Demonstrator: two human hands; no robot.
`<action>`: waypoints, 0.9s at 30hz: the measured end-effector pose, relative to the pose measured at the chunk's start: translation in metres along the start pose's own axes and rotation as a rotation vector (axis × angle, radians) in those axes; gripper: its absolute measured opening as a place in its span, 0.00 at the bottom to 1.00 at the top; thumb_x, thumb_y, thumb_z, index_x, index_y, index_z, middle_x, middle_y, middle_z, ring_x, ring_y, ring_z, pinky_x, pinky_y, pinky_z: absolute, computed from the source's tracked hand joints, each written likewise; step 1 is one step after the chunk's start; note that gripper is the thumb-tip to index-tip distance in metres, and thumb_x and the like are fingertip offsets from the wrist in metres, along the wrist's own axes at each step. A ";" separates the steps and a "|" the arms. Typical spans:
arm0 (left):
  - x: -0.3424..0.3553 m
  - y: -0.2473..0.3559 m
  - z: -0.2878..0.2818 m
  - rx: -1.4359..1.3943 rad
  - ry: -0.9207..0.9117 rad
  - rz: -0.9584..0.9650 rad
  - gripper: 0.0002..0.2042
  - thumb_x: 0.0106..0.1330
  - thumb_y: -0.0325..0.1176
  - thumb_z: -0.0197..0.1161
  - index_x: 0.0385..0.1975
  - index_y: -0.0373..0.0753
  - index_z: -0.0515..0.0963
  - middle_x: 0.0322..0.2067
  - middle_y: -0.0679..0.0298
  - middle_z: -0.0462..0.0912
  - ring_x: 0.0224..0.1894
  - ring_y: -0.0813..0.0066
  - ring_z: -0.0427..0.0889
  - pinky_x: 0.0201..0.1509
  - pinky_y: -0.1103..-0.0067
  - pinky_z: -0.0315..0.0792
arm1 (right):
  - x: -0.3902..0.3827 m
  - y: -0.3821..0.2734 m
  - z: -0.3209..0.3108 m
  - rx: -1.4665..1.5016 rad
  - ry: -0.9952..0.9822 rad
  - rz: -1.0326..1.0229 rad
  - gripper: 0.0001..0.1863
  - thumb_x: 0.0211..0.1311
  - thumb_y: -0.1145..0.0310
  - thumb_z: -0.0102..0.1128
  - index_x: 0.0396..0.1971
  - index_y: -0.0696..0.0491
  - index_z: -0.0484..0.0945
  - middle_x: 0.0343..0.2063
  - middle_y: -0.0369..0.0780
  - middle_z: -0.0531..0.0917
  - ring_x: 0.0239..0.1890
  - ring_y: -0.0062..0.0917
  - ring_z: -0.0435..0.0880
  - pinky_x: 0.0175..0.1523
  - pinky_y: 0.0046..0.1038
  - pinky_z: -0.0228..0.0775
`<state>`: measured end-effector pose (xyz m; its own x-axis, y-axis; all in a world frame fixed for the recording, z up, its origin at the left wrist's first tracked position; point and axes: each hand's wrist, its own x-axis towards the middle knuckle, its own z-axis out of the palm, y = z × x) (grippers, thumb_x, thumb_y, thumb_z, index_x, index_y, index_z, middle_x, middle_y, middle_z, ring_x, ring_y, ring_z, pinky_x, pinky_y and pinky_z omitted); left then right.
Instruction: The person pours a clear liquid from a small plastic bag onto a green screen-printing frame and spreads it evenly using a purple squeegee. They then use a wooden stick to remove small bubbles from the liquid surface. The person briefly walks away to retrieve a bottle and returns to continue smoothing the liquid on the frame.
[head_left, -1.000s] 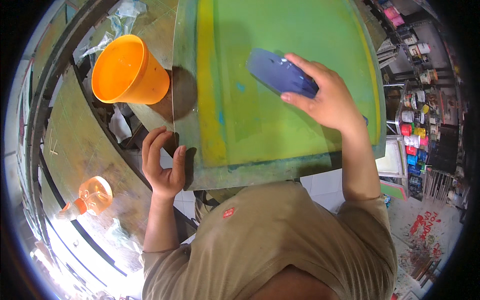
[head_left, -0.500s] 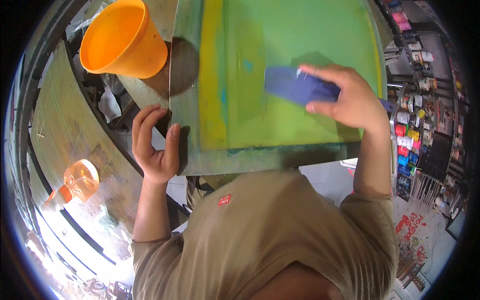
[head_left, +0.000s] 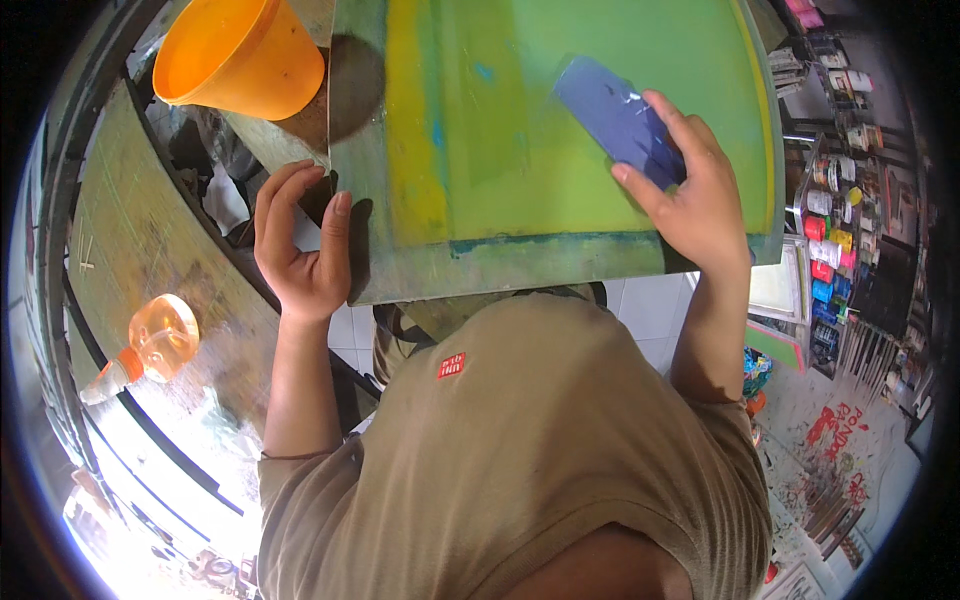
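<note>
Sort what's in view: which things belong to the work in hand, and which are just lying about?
In the work:
flat blue tool, in the right hand
green panel, beneath it

Probably just lying about:
orange bucket, untouched, role unclear
orange-capped bottle, left
coloured jars, right

Olive-brown T-shirt [head_left: 540, 420], short sleeves [head_left: 305, 500], round collar [head_left: 592, 516]; square red patch [head_left: 451, 365], pale markings. Left hand [head_left: 308, 275], right hand [head_left: 702, 215] bare.

Workshop with a pale tiled floor [head_left: 650, 305]
Glare whitens the near end of the surface [head_left: 135, 225]; crowded shelving [head_left: 885, 285] stands beyond its right edge.
</note>
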<state>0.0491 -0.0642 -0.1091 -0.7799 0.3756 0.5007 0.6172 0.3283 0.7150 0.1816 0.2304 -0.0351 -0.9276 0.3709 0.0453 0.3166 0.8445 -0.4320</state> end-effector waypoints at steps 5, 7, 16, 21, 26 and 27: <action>-0.001 -0.009 -0.001 -0.038 0.010 0.030 0.10 0.55 0.22 0.63 0.37 0.29 0.75 0.38 0.52 0.78 0.40 0.62 0.77 0.48 0.76 0.69 | -0.007 -0.004 0.006 0.077 0.001 -0.109 0.33 0.45 0.70 0.69 0.56 0.52 0.69 0.36 0.43 0.77 0.38 0.33 0.77 0.46 0.29 0.69; 0.000 -0.011 -0.002 -0.038 0.010 0.030 0.10 0.55 0.22 0.63 0.37 0.30 0.75 0.37 0.54 0.78 0.39 0.64 0.77 0.47 0.77 0.69 | -0.014 -0.014 0.002 0.124 -0.071 -0.184 0.33 0.45 0.71 0.68 0.56 0.52 0.69 0.36 0.44 0.77 0.37 0.34 0.77 0.45 0.29 0.69; 0.001 -0.011 -0.001 -0.016 0.043 0.098 0.09 0.55 0.22 0.63 0.36 0.31 0.76 0.36 0.56 0.78 0.33 0.71 0.77 0.40 0.80 0.71 | -0.046 -0.051 -0.001 0.192 -0.324 -0.276 0.27 0.55 0.69 0.59 0.56 0.55 0.68 0.39 0.47 0.78 0.36 0.39 0.78 0.42 0.31 0.69; -0.001 -0.009 0.000 -0.013 0.044 0.071 0.08 0.56 0.22 0.63 0.35 0.31 0.76 0.36 0.56 0.78 0.32 0.71 0.78 0.39 0.80 0.72 | -0.053 -0.064 0.006 0.048 -0.339 -0.269 0.24 0.58 0.64 0.57 0.55 0.54 0.70 0.33 0.45 0.79 0.33 0.39 0.78 0.38 0.33 0.69; 0.000 -0.010 0.001 -0.022 0.025 0.096 0.08 0.56 0.21 0.63 0.36 0.31 0.76 0.36 0.56 0.78 0.33 0.72 0.78 0.40 0.80 0.72 | -0.048 -0.061 0.012 -0.110 -0.210 -0.280 0.24 0.59 0.62 0.58 0.54 0.53 0.71 0.28 0.44 0.78 0.29 0.39 0.77 0.34 0.33 0.68; 0.000 -0.010 0.001 -0.021 0.027 0.077 0.08 0.56 0.21 0.63 0.36 0.30 0.76 0.36 0.56 0.78 0.33 0.72 0.78 0.40 0.80 0.72 | -0.048 -0.059 0.012 -0.064 -0.188 -0.265 0.23 0.58 0.63 0.59 0.53 0.53 0.72 0.27 0.44 0.78 0.28 0.38 0.77 0.33 0.33 0.68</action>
<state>0.0434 -0.0670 -0.1167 -0.7331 0.3754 0.5672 0.6731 0.2807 0.6842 0.2047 0.1579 -0.0226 -0.9978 0.0626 -0.0213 0.0660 0.9267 -0.3699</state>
